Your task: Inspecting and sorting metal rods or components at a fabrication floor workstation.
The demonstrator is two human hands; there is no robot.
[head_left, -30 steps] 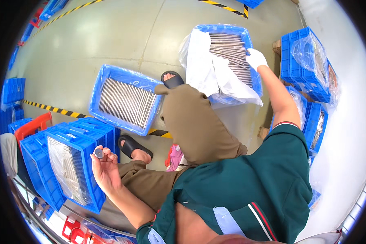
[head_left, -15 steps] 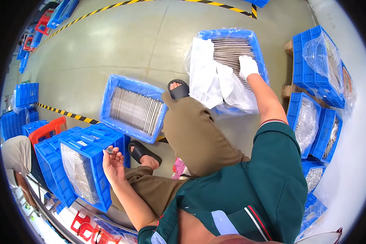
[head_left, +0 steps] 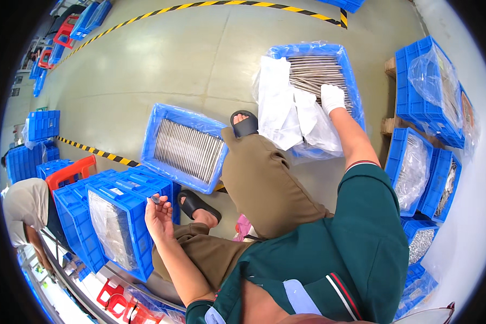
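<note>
My right hand [head_left: 332, 99], in a white glove, is curled down onto thin metal rods [head_left: 312, 73] in the far blue crate [head_left: 354, 92]. Its fingertips are hidden among the rods. Crumpled white sheeting [head_left: 275, 108] and clear plastic hang over the near left part of that crate. My bare left hand [head_left: 159, 218] is raised at the left by the stacked crates. Its fingers pinch a small dark, round-ended piece [head_left: 156, 200], too small to name. A second blue crate [head_left: 184, 183], lined with plastic, holds a neat row of metal rods [head_left: 186, 151] between my hands.
Stacked blue crates [head_left: 129, 186] stand close to my left hand, beside a red chair [head_left: 73, 170]. Another person [head_left: 29, 208] bends over at far left. More crates [head_left: 424, 102] line the right wall on pallets. Yellow-black tape [head_left: 216, 4] marks the floor.
The rods under my right hand now lie more askew, and that hand sits slightly lower on them. My left hand keeps its pinch. The whole view has shifted slightly.
</note>
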